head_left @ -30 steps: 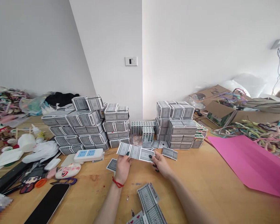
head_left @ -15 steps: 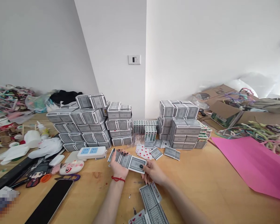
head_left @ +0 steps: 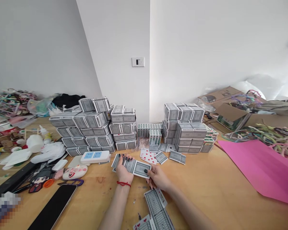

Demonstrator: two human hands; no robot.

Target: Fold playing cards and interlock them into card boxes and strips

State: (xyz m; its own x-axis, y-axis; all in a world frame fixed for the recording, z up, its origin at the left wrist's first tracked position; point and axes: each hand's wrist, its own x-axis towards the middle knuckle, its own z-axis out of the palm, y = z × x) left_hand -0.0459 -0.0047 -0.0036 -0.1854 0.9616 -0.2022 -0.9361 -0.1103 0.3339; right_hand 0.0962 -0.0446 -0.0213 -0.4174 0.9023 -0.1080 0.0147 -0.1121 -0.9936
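Note:
My left hand (head_left: pixel 124 167) is closed around a strip of grey-backed playing cards (head_left: pixel 129 165), its dark-nailed fingers curled over the backs and a red cord on the wrist. At the right end of that strip, my right hand (head_left: pixel 159 177) pinches a playing card (head_left: pixel 142 168) with the thumb on its patterned back. How the cards are joined I cannot tell. Just below my right hand lies a folded card piece (head_left: pixel 155 203) on the table. Loose cards (head_left: pixel 148 156), some face up with red diamonds, lie beyond my hands.
Stacked card blocks stand at the back left (head_left: pixel 99 131) and back right (head_left: pixel 190 135). A white power strip (head_left: pixel 95 157), a dark phone (head_left: pixel 54 207) and a small cutter (head_left: pixel 72 182) lie on the left. Pink paper (head_left: pixel 259 169) covers part of the right side.
The view has shifted slightly. My left hand has moved a little to the right, its thumb tilted further over the cards; my right hand keeps its pinch.

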